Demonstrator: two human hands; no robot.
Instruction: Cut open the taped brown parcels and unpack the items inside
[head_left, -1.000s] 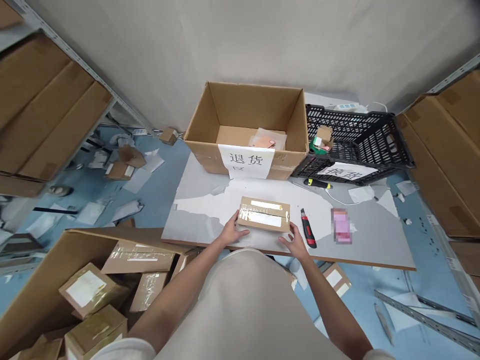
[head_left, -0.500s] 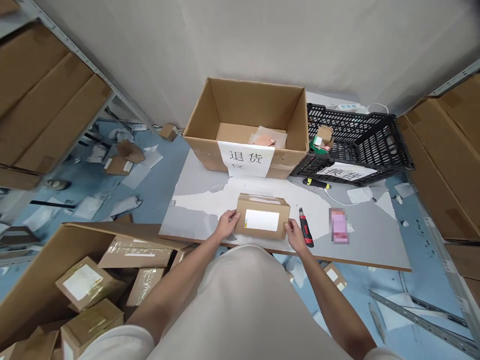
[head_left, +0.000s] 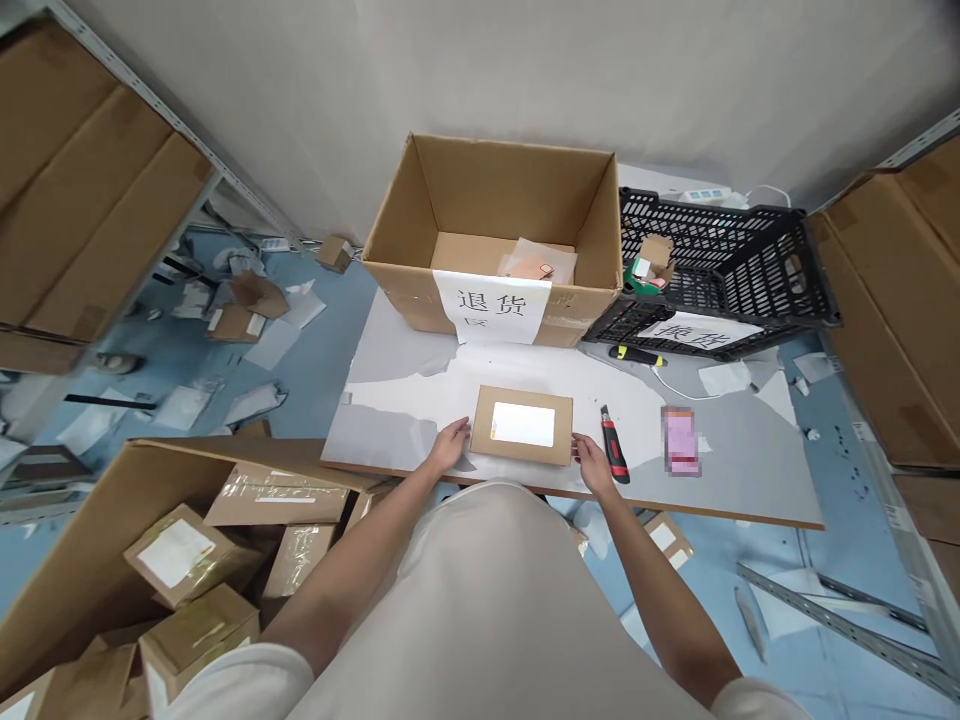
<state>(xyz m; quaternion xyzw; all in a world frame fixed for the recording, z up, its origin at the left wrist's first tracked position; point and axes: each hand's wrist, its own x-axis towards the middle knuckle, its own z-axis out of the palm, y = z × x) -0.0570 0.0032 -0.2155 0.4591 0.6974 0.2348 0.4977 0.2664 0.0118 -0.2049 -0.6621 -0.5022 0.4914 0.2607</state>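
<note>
A small cardboard box (head_left: 484,440) with a white label (head_left: 523,424) on top lies flat on the table near its front edge. My left hand (head_left: 450,444) is at the box's left side, fingers loosely stretched out, with a slight gap to the cardboard. At the right side, my right hand (head_left: 592,463) has its fingers apart close to the box edge; whether a fingertip still touches it, I cannot tell. Just right of that hand lies a red and black utility knife (head_left: 613,447) with its blade end pointing away from me.
Behind stands a large open carton (head_left: 409,300) with a paper sign, holding flat packets. A black crate (head_left: 780,250) is beside it. A yellow-black knife (head_left: 637,356) and a pink pixelated item (head_left: 681,441) lie rightward. Lower left, a big carton (head_left: 82,540) holds several boxes.
The small box has gone from tilted in both hands to flat on the table. Both hands have loosened from its sides.
</note>
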